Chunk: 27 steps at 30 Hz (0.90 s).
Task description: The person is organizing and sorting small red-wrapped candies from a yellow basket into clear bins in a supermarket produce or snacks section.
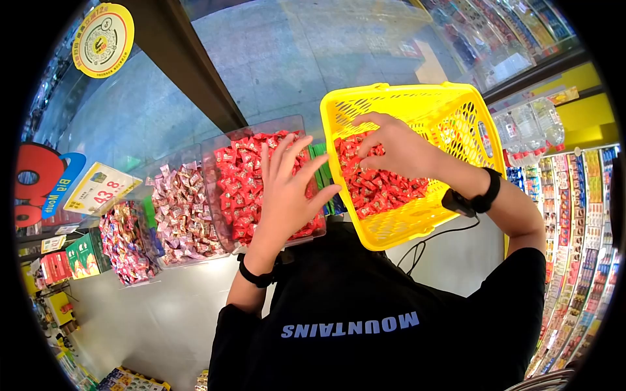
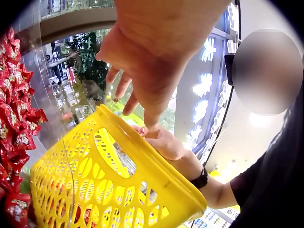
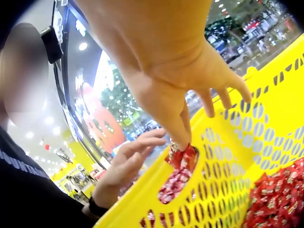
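My left hand (image 1: 287, 182) reaches over a clear bin (image 1: 317, 228) of red-wrapped candies (image 1: 241, 182), fingers spread, with no candy showing in it. In the left wrist view its fingers hang near the rim of the yellow basket (image 2: 156, 164). Inside that basket's opening, my right hand (image 1: 401, 150) curls above a heap of similar red candies (image 1: 391, 192). The right wrist view shows its thumb and a finger pinching a red-wrapped candy (image 3: 183, 156) close to the basket's handle slot, while the other fingers stretch out.
Left of the red bin stand bins of pale pink candies (image 1: 186, 212) and mixed candies (image 1: 127, 244). A price sign (image 1: 101, 189) rises behind them. A window (image 1: 280, 58) runs along the far side. Bottles (image 1: 531, 124) stand right of the basket, and a cable (image 1: 420, 244) hangs below it.
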Available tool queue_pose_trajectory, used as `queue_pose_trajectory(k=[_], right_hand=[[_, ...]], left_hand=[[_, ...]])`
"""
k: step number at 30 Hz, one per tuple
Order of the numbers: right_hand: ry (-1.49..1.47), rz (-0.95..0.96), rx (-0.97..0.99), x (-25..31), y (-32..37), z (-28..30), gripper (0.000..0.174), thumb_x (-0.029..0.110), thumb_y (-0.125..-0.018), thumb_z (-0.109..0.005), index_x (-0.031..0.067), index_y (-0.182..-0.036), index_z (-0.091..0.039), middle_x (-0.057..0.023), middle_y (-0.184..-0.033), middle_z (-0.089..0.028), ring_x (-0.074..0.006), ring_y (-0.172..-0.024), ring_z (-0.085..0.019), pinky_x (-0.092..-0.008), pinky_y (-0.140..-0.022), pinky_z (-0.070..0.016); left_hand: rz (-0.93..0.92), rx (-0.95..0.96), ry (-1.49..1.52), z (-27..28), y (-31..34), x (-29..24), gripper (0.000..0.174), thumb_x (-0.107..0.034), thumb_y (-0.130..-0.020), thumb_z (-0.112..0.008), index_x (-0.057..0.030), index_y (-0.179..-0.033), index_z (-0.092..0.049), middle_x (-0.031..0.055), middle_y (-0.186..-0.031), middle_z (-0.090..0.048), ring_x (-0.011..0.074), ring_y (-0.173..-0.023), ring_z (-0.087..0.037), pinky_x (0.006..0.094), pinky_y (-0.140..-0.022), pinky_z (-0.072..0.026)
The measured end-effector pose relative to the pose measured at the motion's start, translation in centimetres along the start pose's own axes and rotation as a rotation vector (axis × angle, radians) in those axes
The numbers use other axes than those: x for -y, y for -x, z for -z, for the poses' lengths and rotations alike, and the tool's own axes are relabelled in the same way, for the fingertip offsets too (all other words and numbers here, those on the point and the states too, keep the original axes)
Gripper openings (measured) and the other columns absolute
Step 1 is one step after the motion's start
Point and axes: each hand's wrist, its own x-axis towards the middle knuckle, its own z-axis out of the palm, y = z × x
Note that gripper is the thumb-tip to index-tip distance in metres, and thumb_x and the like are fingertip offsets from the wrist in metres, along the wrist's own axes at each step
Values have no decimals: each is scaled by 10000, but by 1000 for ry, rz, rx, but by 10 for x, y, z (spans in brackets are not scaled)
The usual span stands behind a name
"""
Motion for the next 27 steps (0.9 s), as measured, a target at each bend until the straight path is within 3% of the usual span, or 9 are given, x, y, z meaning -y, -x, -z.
queue_pose_trajectory(k=[4,10,15,19,20,23,25,27], right_hand=[[-157,-74,-10,29,15,4,158,209,-857,-868,84,-921,-797,-144,-1455,-608,-352,-1312,-604,-471,-1125,-458],[-177,-124,-86,23,28,7,124,147,-850,-869,88,-925,-790,-134,-1440,-622,-339,-1302,-624,-442,-1089,-496],[-152,-84,-162,28,42,15,119,116,-857,-849,75,-931,-766,-154,-1456,-621,-370,-1312,-621,-442,-1090,-502],[-159,-98,-228,38,52,10,124,113,-868,-844,84,-955,-760,-170,-1441,-623,-391,-1310,-612,-447,-1086,-502],[-160,-86,-251,41,53,7,127,103,-862,-848,82,-952,-761,-167,-1437,-624,-387,-1307,-615,-445,-1083,-505],[-203,-44,-315,43,55,-4,148,85,-837,-867,77,-941,-762,-156,-1433,-624,-373,-1305,-618,-441,-1073,-509],[-236,-7,-352,46,55,-13,161,80,-821,-879,73,-932,-762,-150,-1431,-620,-366,-1305,-618,-443,-1066,-512],[-255,39,-384,49,54,-22,170,78,-809,-889,68,-922,-762,-147,-1429,-617,-362,-1304,-619,-446,-1059,-513]], left_hand=[[-107,-36,72,-11,-7,-8,272,-314,-811,-896,-160,-1020,-816,59,-1433,-613,369,-1454,-467,671,-1257,-225],[-37,-157,-39,-1,-1,15,182,-221,-823,-877,-148,-961,-784,21,-1366,-660,341,-1409,-523,664,-1246,-266],[118,-179,-307,6,12,76,227,-263,-888,-839,-107,-1039,-771,39,-1388,-645,361,-1425,-501,672,-1239,-266],[170,-293,-404,16,1,71,363,-277,-924,-812,-94,-1229,-736,122,-1513,-569,409,-1469,-446,617,-1245,-271],[163,-264,-397,19,2,70,495,-302,-892,-840,-113,-1329,-703,146,-1567,-513,424,-1486,-417,620,-1234,-284],[41,-174,-119,19,0,38,548,-330,-831,-883,-126,-1312,-718,134,-1568,-520,422,-1487,-423,627,-1242,-280],[-33,22,88,16,-1,-1,531,-334,-774,-914,-143,-1244,-757,127,-1545,-540,415,-1487,-431,644,-1256,-259],[-139,89,117,7,-2,-21,400,-321,-768,-917,-151,-1110,-798,114,-1509,-572,408,-1485,-440,662,-1269,-231]])
